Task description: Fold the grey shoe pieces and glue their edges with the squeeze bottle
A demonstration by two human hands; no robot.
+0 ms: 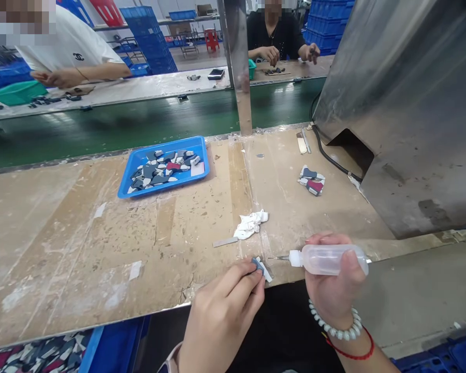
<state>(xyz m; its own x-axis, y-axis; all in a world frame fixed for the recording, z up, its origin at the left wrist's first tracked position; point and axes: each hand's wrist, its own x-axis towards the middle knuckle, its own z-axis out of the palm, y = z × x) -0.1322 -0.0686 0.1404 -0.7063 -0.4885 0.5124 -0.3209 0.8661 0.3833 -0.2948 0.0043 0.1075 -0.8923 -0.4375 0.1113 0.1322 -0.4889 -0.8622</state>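
Note:
Near the table's front edge, my left hand (227, 305) pinches a small grey and white piece (261, 269) between thumb and fingers. My right hand (332, 280) is wrapped round a clear squeeze bottle (326, 259), which lies level with its thin metal needle pointing left. The needle tip is just right of the piece, with a small gap between them. Beyond my hands lie a crumpled white cloth (250, 224) and a flat metal strip (225, 242). Several grey, white and dark red pieces (311, 180) sit in a small pile farther back.
A blue tray (125, 173) of similar pieces stands at the back left. At the right are a large metal housing (419, 134) and a black cable (326, 151). A metal post (241, 72) rises by the green conveyor (140, 127). Two people work across it.

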